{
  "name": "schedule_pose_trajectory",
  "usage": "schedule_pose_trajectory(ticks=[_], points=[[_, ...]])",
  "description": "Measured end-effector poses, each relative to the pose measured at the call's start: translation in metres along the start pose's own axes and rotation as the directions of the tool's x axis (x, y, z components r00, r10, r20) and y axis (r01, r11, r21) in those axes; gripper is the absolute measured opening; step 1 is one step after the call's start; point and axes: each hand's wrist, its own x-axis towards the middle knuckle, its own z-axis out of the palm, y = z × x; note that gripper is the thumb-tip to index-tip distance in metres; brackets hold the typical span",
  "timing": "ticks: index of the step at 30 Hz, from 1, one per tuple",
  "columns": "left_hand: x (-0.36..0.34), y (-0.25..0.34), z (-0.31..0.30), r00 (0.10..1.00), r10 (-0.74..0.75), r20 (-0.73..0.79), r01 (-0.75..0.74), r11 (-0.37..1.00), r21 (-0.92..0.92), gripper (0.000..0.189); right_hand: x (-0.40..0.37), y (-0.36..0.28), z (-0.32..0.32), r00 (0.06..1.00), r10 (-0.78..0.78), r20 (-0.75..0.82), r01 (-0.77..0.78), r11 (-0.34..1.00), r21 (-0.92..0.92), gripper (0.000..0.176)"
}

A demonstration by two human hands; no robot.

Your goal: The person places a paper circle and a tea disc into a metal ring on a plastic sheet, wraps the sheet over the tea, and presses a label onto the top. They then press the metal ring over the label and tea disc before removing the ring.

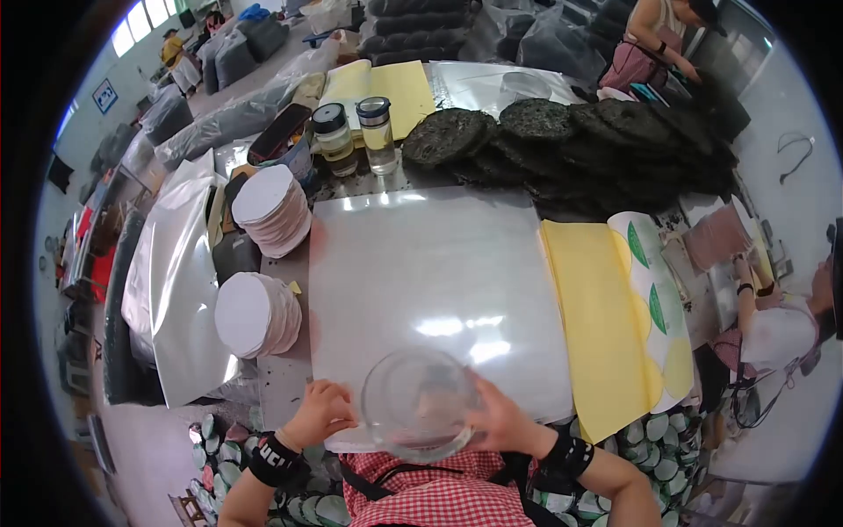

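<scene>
My right hand [507, 420] grips the right side of a clear round bowl [414, 404], tilted over the near edge of the work surface. My left hand [323, 411] is just left of the bowl's rim, its fingers loosely bent and apart, with nothing visible in them. Beneath the bowl lies a stack of shiny clear film sheets [421, 263]. Two stacks of round whitish paper discs, a rear one [268, 211] and a front one [255, 314], stand left of the film. To its right are yellow sheets [606, 325] and a white sheet with green leaf prints [648, 263].
Dark round flat cakes [562, 145] are piled along the back right. Two lidded jars, one wider [335, 140] and one slim [377, 136], stand at the back left. One co-worker [777, 329] sits at right, another [654, 44] behind. Several round packs [654, 457] lie below the table.
</scene>
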Motion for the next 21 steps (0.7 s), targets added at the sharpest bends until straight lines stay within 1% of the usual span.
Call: schedule_pose_trajectory(ticks=[1,2,3,4,5,6,7,8,9,10,11,12,14,15,16,17,18,19,20,21], points=[[0.005,-0.002,0.0,0.999,0.043,-0.018,-0.041,0.996,0.081,0.01,0.001,-0.005,0.003,0.996,-0.083,0.041,0.083,0.997,0.005,0.045],[0.009,-0.004,-0.002,0.996,0.083,-0.03,-0.077,0.983,0.164,0.011,0.005,-0.01,0.011,0.995,-0.08,0.051,0.08,0.997,0.011,0.045],[0.018,0.007,-0.019,0.997,0.075,-0.028,-0.069,0.985,0.157,0.011,0.013,-0.015,0.025,0.979,-0.119,0.168,0.12,0.993,0.004,0.042],[0.031,0.029,-0.049,0.962,0.077,-0.26,-0.037,0.987,0.155,0.012,0.022,-0.019,0.036,0.947,-0.16,0.28,0.167,0.986,-0.003,0.039],[0.04,0.043,-0.066,0.872,0.081,-0.482,-0.009,0.989,0.151,0.013,0.032,-0.012,0.048,0.975,-0.041,0.219,-0.004,0.98,0.201,0.04],[0.036,0.049,-0.062,0.87,0.08,-0.487,-0.006,0.989,0.151,0.013,0.042,-0.004,0.04,0.974,-0.045,0.222,0.0,0.98,0.2,0.04],[0.024,0.055,-0.05,0.944,0.161,-0.289,-0.117,0.98,0.162,0.013,0.055,0.01,0.023,0.976,0.092,0.197,-0.109,0.991,0.077,0.046],[0.014,0.059,-0.037,0.967,0.242,-0.084,-0.227,0.962,0.151,0.013,0.065,0.022,0.009,0.963,0.22,0.154,-0.215,0.975,-0.047,0.053],[0.005,0.051,-0.019,0.967,0.237,-0.098,-0.221,0.963,0.152,0.013,0.066,0.041,0.006,0.964,0.211,0.163,-0.205,0.977,-0.051,0.053],[-0.004,0.034,0.005,0.988,0.155,-0.028,-0.146,0.968,0.203,0.015,0.064,0.068,0.008,0.963,0.267,-0.034,-0.269,0.956,-0.115,0.059],[0.0,0.035,0.008,0.997,0.068,0.044,-0.077,0.963,0.258,0.017,0.066,0.079,0.007,0.923,0.305,-0.237,-0.346,0.925,-0.158,0.066],[0.003,0.034,0.002,0.997,0.069,0.044,-0.078,0.963,0.258,0.017,0.062,0.082,0.009,0.922,0.305,-0.238,-0.346,0.925,-0.158,0.066],[0.013,0.035,-0.028,0.99,0.092,-0.106,-0.062,0.964,0.257,0.022,0.048,0.079,0.012,0.928,0.286,-0.239,-0.341,0.91,-0.235,0.074],[0.015,0.036,-0.049,0.97,0.048,-0.238,0.057,0.907,0.418,0.037,0.027,0.071,0.014,0.938,0.256,-0.234,-0.298,0.94,-0.165,0.073],[0.015,0.031,-0.064,0.889,-0.028,-0.458,0.26,0.853,0.452,0.041,-0.003,0.061,0.02,0.961,0.236,-0.148,-0.266,0.935,-0.235,0.067],[0.014,0.019,-0.076,0.746,-0.076,-0.661,0.46,0.777,0.43,0.046,-0.035,0.05,0.027,0.975,0.216,-0.058,-0.223,0.926,-0.305,0.061],[0.014,0.003,-0.084,0.706,-0.102,-0.701,0.547,0.706,0.449,0.046,-0.067,0.034,0.03,0.984,0.169,0.059,-0.146,0.948,-0.283,0.045],[0.014,-0.012,-0.088,0.661,-0.125,-0.739,0.631,0.627,0.458,0.046,-0.108,0.022,0.023,0.947,0.226,0.228,-0.233,0.973,0.001,0.045],[0.01,-0.024,-0.083,0.654,-0.123,-0.747,0.63,0.635,0.447,0.046,-0.107,0.002,-0.004,0.889,0.225,0.399,-0.347,0.899,0.267,0.044],[0.003,-0.034,-0.073,0.666,-0.139,-0.733,0.641,0.608,0.468,0.042,-0.099,-0.002,-0.038,0.9,0.239,0.366,-0.293,0.951,0.098,0.036]])
